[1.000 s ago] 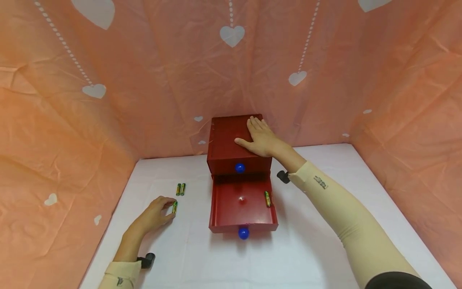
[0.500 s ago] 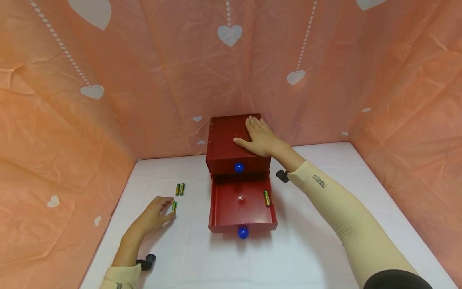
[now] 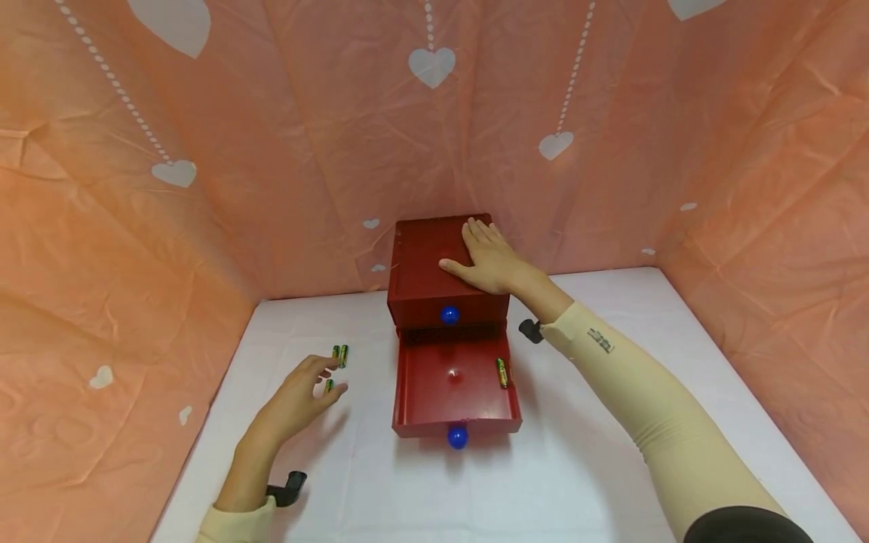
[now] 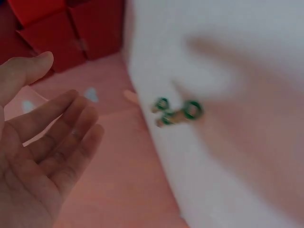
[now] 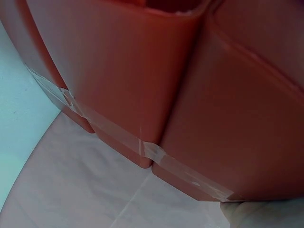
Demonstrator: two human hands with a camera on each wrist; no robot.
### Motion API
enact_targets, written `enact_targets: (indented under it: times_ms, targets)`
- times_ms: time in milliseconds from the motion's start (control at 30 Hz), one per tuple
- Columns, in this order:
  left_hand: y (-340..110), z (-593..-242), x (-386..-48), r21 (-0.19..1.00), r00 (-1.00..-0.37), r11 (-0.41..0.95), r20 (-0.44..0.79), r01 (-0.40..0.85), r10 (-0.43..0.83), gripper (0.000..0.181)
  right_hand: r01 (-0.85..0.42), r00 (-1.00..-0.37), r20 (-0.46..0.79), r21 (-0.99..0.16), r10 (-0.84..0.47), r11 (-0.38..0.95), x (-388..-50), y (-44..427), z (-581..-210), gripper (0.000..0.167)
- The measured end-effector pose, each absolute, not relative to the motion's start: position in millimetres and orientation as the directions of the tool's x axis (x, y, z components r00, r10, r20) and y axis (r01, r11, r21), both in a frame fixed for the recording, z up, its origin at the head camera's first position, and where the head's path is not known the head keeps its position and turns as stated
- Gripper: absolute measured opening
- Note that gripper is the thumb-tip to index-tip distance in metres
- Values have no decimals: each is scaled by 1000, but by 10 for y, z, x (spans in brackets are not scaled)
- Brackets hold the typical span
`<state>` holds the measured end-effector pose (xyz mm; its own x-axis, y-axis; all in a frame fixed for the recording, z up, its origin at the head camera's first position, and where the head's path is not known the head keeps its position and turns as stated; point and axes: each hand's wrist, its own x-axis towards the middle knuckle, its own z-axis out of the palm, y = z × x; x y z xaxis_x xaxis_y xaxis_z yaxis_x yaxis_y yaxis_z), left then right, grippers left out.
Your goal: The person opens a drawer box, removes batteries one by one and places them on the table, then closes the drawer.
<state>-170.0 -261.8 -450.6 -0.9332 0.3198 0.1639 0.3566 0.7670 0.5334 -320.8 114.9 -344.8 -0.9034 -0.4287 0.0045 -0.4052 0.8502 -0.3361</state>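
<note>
A peach cloth [image 3: 489, 173], printed with white hearts, rises behind and to both sides of the white counter [image 3: 380, 490]. Against the back of the counter stands the red box [image 3: 426, 260], one level on another, with clear tape [image 5: 118, 135] running along its side in the right wrist view. Its lower drawer [image 3: 428, 392] is out toward the person; the upper one is flush.

The person wears cream sleeves [image 3: 634, 381]. Of the two hands, the right hand [image 3: 490, 262] lies flat on top of the box, fingers straight and thumb spread, gripping nothing. The left hand [image 3: 295, 396] is well open, thumb apart from loosely bent fingers, and has hold of nothing (the left wrist view shows a bare palm).

A black camera [image 3: 532, 330] sits at the right wrist. Blue knobs mark the drawer fronts, an upper knob [image 3: 450, 315] and a lower knob [image 3: 458, 437].

Smallest are four batteries: one battery [image 3: 502, 372] inside the drawer along its right wall, a pair [image 3: 344, 356] side by side on the counter near the left fingertips, and a single battery [image 3: 329, 385] between thumb and fingers, partly hidden; whether the hand touches it cannot be told.
</note>
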Motion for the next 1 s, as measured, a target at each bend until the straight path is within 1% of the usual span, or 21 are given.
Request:
enact_targets:
  times_ms: [433,700,1000]
  targets:
    - [-2174,-4184,-1586,544,-907,725,232,421,352,47,-405,-903,-1,-333,-430,851,-3239,1155,-3468,98]
    - [-1845,-4073,-1542,548,-882,691,274,471,384,46,-410,-901,1,-331,-434,850,-3251,1161,-3476,98]
    - [-1508,-4007,-1501,578,-887,681,196,449,419,51,-409,-902,5,-332,-432,850,-3235,1167,-3473,98]
